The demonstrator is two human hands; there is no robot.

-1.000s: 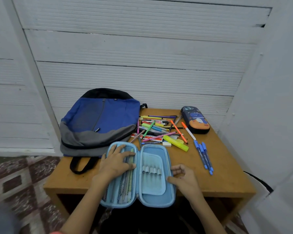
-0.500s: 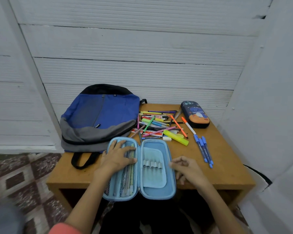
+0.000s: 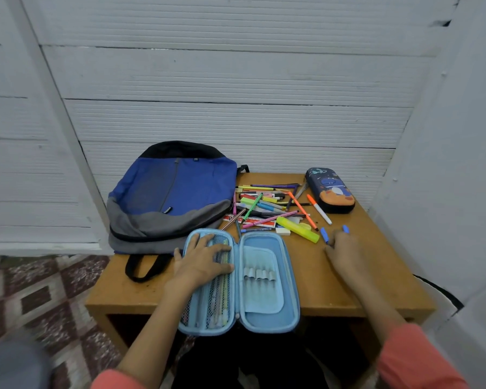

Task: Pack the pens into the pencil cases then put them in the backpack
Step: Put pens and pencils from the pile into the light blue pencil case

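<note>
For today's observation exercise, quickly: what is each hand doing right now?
Left hand: open, flat on the light blue pencil case.
Right hand: on the blue pens; grip cannot be told.

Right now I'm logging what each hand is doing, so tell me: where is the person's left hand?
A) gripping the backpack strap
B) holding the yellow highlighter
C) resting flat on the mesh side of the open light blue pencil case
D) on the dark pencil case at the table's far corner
C: the left hand lies palm down, fingers spread, on the mesh pocket of the open light blue pencil case, which already holds pens.
</note>
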